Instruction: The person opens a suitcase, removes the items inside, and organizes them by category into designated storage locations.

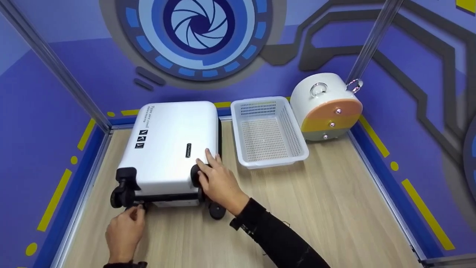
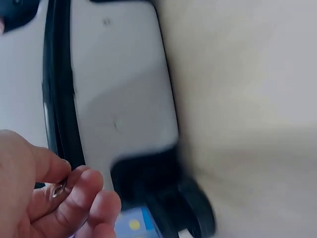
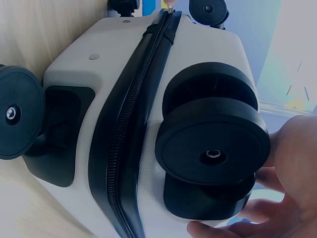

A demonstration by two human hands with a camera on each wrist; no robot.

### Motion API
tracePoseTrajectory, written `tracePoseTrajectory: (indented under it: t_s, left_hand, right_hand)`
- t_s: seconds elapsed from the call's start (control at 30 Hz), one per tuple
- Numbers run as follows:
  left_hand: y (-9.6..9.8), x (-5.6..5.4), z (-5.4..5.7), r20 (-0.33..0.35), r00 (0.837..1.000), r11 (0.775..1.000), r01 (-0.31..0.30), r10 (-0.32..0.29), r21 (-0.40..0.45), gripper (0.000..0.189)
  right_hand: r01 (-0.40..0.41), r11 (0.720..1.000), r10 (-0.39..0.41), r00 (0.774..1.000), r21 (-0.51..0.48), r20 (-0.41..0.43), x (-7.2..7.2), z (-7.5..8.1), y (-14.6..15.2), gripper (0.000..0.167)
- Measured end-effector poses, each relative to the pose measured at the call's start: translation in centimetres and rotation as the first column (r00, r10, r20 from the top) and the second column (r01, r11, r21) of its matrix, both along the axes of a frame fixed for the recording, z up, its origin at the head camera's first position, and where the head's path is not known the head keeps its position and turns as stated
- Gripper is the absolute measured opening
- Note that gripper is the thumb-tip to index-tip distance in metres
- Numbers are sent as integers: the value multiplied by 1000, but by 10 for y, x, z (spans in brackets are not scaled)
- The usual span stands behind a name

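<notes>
A white suitcase (image 1: 171, 137) lies flat with its wheeled end toward me. My left hand (image 1: 125, 231) is at that end, by the left wheels (image 1: 122, 195). Its thumb and fingers pinch a small metal zipper pull (image 2: 59, 188). A black zipper (image 3: 119, 144) runs round the suitcase side, its teeth closed along the stretch seen in the right wrist view. My right hand (image 1: 220, 183) rests on the near right corner with fingers extended over the shell, beside a black double wheel (image 3: 213, 139). The suitcase's underside is hidden.
Right of the suitcase stands a white perforated plastic basket (image 1: 270, 162). Beside it, against the back corner, is a white rounded bag (image 1: 316, 87) with a striped orange, yellow and green front. Metal-framed purple panels (image 1: 55, 123) enclose the wooden surface (image 1: 327, 193).
</notes>
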State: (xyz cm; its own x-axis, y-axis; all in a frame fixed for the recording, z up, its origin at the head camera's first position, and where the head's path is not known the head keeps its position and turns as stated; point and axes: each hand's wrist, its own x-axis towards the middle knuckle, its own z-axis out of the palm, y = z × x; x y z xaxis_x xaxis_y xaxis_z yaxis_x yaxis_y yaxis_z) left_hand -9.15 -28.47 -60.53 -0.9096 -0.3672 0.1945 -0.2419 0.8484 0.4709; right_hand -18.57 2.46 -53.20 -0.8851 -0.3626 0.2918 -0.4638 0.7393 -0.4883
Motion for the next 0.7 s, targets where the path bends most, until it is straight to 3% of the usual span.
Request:
tracePoseTrajectory:
  t_s: [0.2,0.33,0.53,0.7]
  left_hand:
    - [-29,-4,2,-1,998,997,-55,55,44,38]
    - [-43,-8,4,6,997,995,-81,80,58,30]
    - [-61,-20,5,35,997,995,-73,71,70,13]
    - [-70,-30,3,11,999,996,-46,45,73,5]
  right_hand:
    - [-4,1000,4,1000,2,-8,0,2,1,45]
    - [-12,1000,12,1000,6,-17,1,3,0,44]
    - [-11,1000,11,1000,3,-29,1,1,0,43]
    - [-9,1000,9,999,-3,-32,0,1,1,43]
